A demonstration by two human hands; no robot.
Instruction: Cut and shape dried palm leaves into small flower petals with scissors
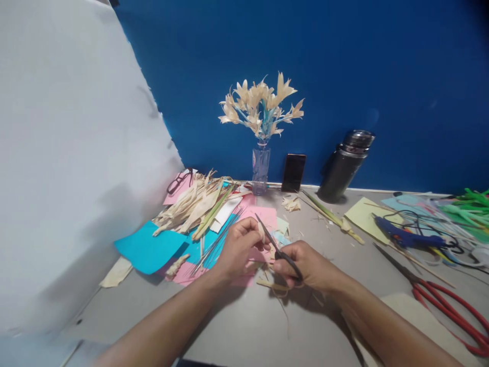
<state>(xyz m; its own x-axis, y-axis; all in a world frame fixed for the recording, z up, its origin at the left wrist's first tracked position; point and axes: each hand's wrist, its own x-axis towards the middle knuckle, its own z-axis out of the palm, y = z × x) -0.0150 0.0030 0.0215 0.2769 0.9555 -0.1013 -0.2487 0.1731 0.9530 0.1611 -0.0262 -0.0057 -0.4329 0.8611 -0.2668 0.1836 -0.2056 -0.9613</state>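
My right hand (301,265) grips small black-handled scissors (270,238), their blades pointing up and to the left. Close beside the blades, my left hand (242,244) pinches a small pale piece of dried husk (261,232). The blades lie right by this piece; whether they touch it I cannot tell. Under and around both hands are pink paper (263,214) and scraps of husk (272,284). Farther left lies a heap of dried husk strips (194,201), with a bundle of thin wires (219,244) on blue paper (151,247).
Pale husk flowers (260,99) stand in a clear bottle (261,171) at the back, near a phone (294,172) and a dark flask (346,165). To the right are a blue glue gun (407,234), large red-handled scissors (439,300) and green pipe cleaners (471,206). Eyeglasses (179,181) lie at left.
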